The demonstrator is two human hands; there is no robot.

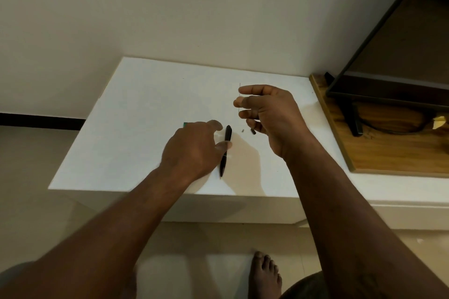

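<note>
The pen [228,134] lies on the worktop [145,104] under the spread fingers of the left hand [194,148]: thumb over its middle, forefinger just left of its far end. To its right, the right hand [269,114] pinches a thin refill [239,85].

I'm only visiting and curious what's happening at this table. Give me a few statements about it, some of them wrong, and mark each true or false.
1. The black pen lies on the white table. True.
2. The right hand holds the black pen. False: it pinches a thin rod, and the pen lies by the left hand.
3. A small dark piece lies on the table to the right of the pen. True.
4. The screen stands on the white table. False: it stands on a wooden board to the table's right.
</note>
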